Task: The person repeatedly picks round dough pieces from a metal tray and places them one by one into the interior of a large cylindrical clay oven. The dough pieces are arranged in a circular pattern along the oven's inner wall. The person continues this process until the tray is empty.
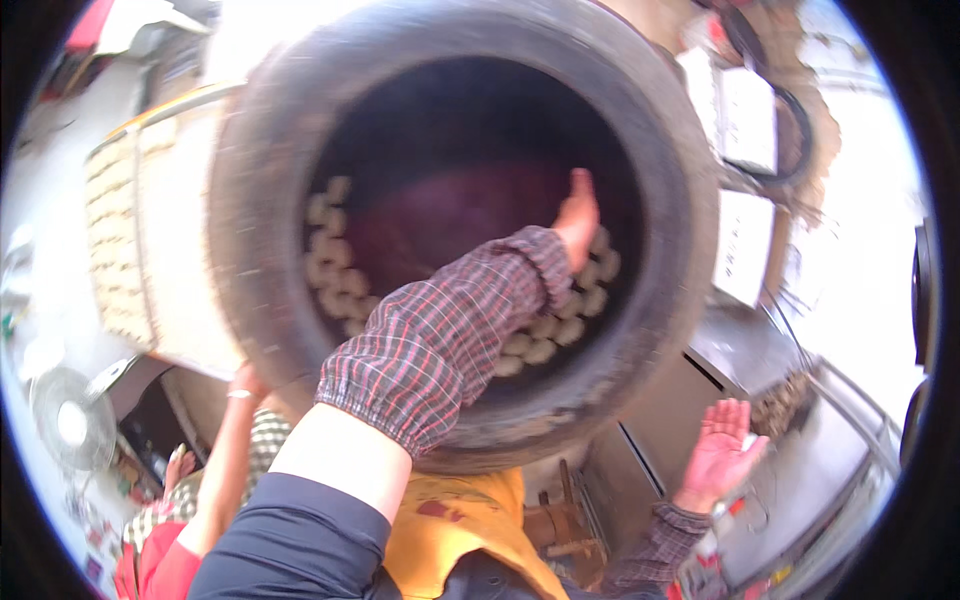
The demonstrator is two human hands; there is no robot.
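Observation:
A large round clay oven (465,442) with a thick dark rim opens before me, its inside reddish and dim. Pale round dough pieces (334,262) cling in rows to its inner wall at the left, and more sit at the lower right. My left hand (579,217), below a plaid sleeve cover, reaches deep inside beside the right-hand dough pieces. Its fingers look extended but blurred; whether it touches the wall or holds anything is unclear. Outside the oven, at the lower right, my right hand (721,454) is held palm up with its fingers apart.
A board with rows of pale dough pieces (116,240) adjoins the oven's left side. A co-worker's hand (251,380) is by the oven's lower left edge. White boxes (742,240) and a metal counter (739,349) stand right. A fan (71,420) is at the far left.

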